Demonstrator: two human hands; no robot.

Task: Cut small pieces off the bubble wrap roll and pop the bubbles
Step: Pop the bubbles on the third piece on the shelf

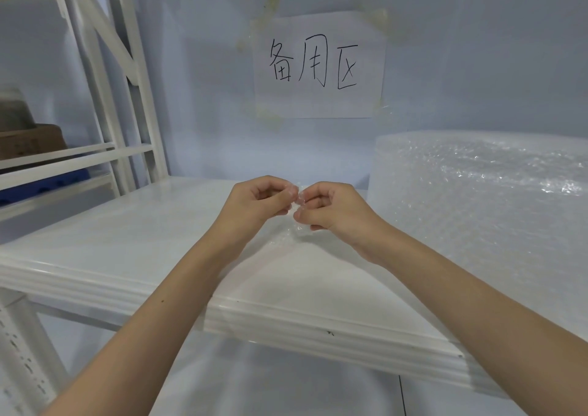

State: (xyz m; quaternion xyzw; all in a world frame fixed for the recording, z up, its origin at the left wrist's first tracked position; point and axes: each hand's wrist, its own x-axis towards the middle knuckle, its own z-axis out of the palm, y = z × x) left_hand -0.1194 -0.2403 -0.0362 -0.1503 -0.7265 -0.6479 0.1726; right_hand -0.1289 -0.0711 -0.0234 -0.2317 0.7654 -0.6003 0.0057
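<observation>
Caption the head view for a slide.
Both hands, left hand and right hand, pinch a small bubble wrap piece over the white shelf.

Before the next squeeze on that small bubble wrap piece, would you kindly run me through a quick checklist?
1. Left hand pinches the bubble wrap piece: ok.
2. Right hand pinches it too: ok.
3. Piece held above the white shelf, not resting on it: ok.
4. Unpopped bubbles left between the fingertips: cannot tell, the film is clear and small.
5. Bubble wrap roll lies at the right, apart from both hands: ok.
6. Cutting tool within view: not ok, none shows.
</observation>
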